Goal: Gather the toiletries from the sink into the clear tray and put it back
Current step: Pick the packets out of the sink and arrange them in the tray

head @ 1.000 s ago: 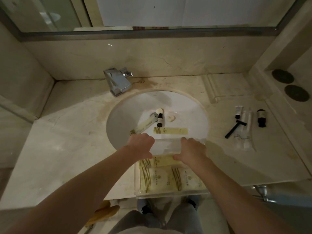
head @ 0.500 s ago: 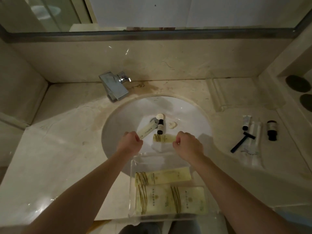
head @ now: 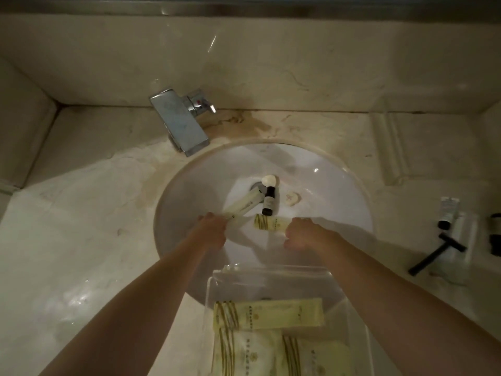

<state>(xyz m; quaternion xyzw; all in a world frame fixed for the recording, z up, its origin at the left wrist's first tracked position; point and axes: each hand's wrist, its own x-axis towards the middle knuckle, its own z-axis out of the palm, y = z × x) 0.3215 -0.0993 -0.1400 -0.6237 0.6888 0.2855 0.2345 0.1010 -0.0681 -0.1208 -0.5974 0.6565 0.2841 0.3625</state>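
The white sink (head: 339, 185) holds a long cream tube (head: 245, 204), a small dark bottle (head: 269, 203) with a white cap above it, a small pale soap (head: 292, 198) and a yellow packet (head: 269, 223). My left hand (head: 212, 230) is in the basin with its fingers curled over the near end of the cream tube. My right hand (head: 303, 236) has its fingers curled over the right end of the yellow packet. The clear tray (head: 271, 276) rests on the near edge of the counter, partly over the basin. Three yellow packets lie in it.
A chrome faucet (head: 181, 126) stands at the back left of the basin. On the counter to the right lie a black razor (head: 433, 257), a small white tube (head: 447, 213), a clear wrapper (head: 465, 240) and a dark bottle (head: 495, 234) at the frame edge.
Both hands have left the tray's far rim and moved forward into the basin, onto the tube and the packet. The view has leaned closer to the sink.
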